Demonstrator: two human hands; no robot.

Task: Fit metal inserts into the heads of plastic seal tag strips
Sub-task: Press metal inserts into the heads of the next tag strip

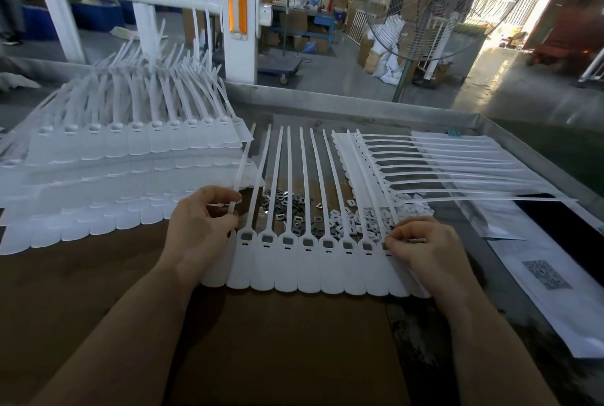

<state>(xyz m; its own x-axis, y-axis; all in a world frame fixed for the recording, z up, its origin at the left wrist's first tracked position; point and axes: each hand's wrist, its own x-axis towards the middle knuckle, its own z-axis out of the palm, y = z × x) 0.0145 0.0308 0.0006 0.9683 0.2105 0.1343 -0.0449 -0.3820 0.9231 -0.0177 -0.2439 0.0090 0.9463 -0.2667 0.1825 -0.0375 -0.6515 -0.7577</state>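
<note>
Tabletop [294, 340] carries the joined seal tag strip sheet [313, 268], flat, straight before the person. Long axis of each strip runs from its rounded tag end, nearest the person, to its thin tail pointing away. Metal inserts [287, 206] lie heaped just beyond the sheet's heads, under the tails. Left hand [199, 222], at the sheet's left end, pinches the leftmost tail. Right hand [421, 245], at the sheet's right end, fingers curled on a head; an insert there cannot be confirmed. Risk: a tilted insert may seat crooked, since lifting the left tail could shift the sheet.
</note>
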